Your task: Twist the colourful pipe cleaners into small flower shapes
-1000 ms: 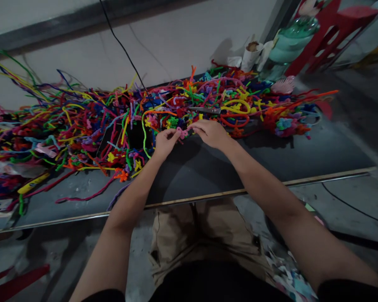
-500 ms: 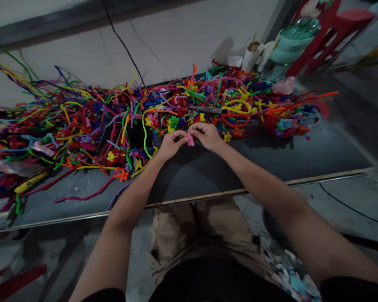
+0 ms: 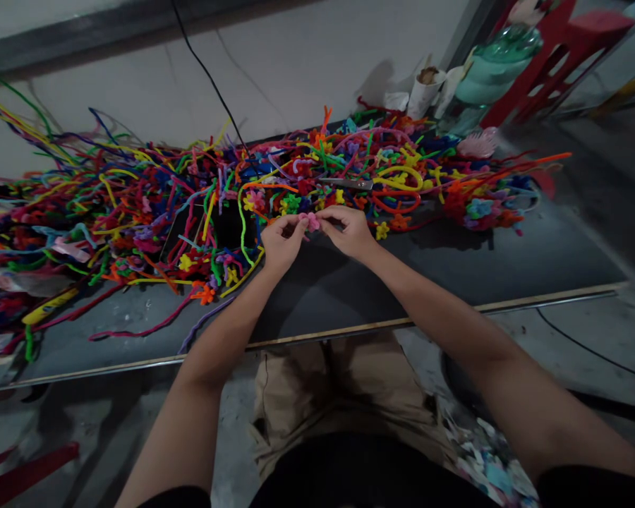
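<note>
Between my two hands is a small pink pipe-cleaner flower (image 3: pixel 313 222), raised over the dark table. My left hand (image 3: pixel 284 243) pinches its left side with thumb and fingertips. On the opposite side, my right hand (image 3: pixel 348 229) pinches the flower's edge. Just beyond my hands lies a heap of colourful pipe cleaners (image 3: pixel 153 190), many bent into small flowers. Scissors with yellow handles (image 3: pixel 399 178) rest on the heap, past my right hand. A yellow pipe-cleaner flower (image 3: pixel 382 230) lies beside my right wrist.
A green transparent bottle (image 3: pixel 484 77) and a white paper cup (image 3: pixel 426 92) stand at the back right. A yellow marker-like tool (image 3: pixel 53 305) lies at the left. A black cable (image 3: pixel 212 81) hangs down onto the heap. The table's front edge (image 3: pixel 328 335) runs before my lap.
The pink flower has moved slightly up and left and turned so its petals show. My left hand has shifted a little left and tilted more upright; my right hand has barely moved.
</note>
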Available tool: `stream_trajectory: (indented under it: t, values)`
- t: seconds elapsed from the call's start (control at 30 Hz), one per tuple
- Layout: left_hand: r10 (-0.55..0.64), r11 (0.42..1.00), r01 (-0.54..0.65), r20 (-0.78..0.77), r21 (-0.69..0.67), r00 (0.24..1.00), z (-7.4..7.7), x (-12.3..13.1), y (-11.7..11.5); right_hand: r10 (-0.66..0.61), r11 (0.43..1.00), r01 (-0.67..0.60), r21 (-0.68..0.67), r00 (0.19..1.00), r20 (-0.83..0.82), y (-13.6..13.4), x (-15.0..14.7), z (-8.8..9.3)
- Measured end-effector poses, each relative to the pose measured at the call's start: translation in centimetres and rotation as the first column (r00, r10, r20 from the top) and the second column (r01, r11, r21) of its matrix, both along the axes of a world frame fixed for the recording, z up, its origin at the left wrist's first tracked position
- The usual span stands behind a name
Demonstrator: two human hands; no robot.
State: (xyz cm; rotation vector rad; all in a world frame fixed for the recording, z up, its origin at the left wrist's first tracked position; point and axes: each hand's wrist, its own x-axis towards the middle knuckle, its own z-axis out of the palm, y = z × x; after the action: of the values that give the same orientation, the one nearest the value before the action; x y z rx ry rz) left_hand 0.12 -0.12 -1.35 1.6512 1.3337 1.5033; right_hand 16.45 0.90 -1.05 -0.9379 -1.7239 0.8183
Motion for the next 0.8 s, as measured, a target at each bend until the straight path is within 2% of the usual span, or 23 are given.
stream_trajectory:
  t: [0.13, 0.23, 0.33, 0.43, 0.53, 0.63, 0.7, 0.8]
  values:
    - [0.065, 0.997, -0.064, 0.003, -0.036, 0.998, -0.5, 0.0, 0.2, 0.068, 0.994, -0.080, -0.080, 0.987, -0.146, -0.2, -0.8, -0.7]
    - [0.074, 0.996, -0.074, 0.013, -0.046, 0.997, -0.8, 0.2, 0.2, 0.023, 0.981, -0.065, -0.182, 0.973, -0.228, -0.1, -1.5, -1.1]
    - [0.001, 0.999, -0.002, -0.012, -0.051, 1.000, -0.8, 0.0, 0.3, -0.069, 0.972, 0.011, -0.235, 0.969, -0.239, 0.5, -1.5, -1.3]
    - [-0.071, 0.995, 0.081, -0.152, 0.061, 0.986, -0.4, -1.2, 1.0, 0.018, 0.956, -0.075, -0.283, 0.980, -0.199, 1.4, -0.5, -1.1]
    - [-0.113, 0.952, 0.217, -0.411, 0.215, 0.905, -0.2, -2.7, 1.8, 0.233, 0.884, -0.273, -0.379, 0.961, -0.147, 2.0, 0.7, -0.7]
    - [-0.190, 0.892, 0.390, -0.592, 0.229, 0.783, 0.0, -3.6, 2.0, 0.399, 0.780, -0.408, -0.474, 0.908, -0.124, 2.4, 1.5, -0.3]
    - [-0.223, 0.859, 0.465, -0.661, 0.214, 0.716, 0.1, -3.8, 1.9, 0.446, 0.733, -0.443, -0.516, 0.886, -0.127, 2.6, 1.9, 0.0]
    - [-0.223, 0.831, 0.515, -0.723, 0.210, 0.654, 0.3, -3.8, 1.7, 0.481, 0.689, -0.466, -0.555, 0.867, -0.131, 3.0, 2.3, 0.2]
